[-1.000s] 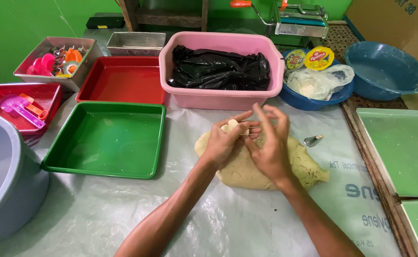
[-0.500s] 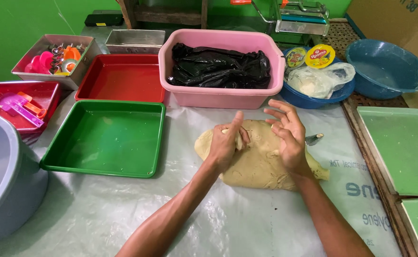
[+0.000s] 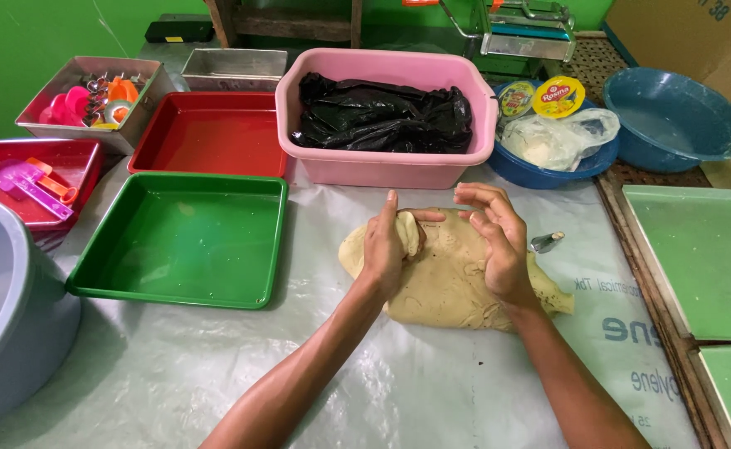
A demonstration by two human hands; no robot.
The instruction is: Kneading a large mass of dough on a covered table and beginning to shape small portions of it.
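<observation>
A flat, pale tan mass of dough (image 3: 453, 287) lies on a plastic sheet (image 3: 174, 382) spread over the table. My left hand (image 3: 388, 247) rests on the dough's far left edge and pinches a small lump of it. My right hand (image 3: 497, 241) hovers over the dough's right side with its fingers curled and apart, holding nothing that I can see. A small metal tool (image 3: 546, 243) lies just right of my right hand.
An empty green tray (image 3: 99, 278) sits left of the dough, a red tray (image 3: 212, 162) behind it. A pink tub (image 3: 382, 170) holds black plastic. A blue bowl (image 3: 540, 170) with bags, a blue basin (image 3: 673, 120), green trays (image 3: 698, 249) at the right and a grey tub (image 3: 8, 333) at the left surround the dough.
Both hands have come down from above the dough onto it. The left hand now pinches a lump at the far edge; the right hand's fingers have curled.
</observation>
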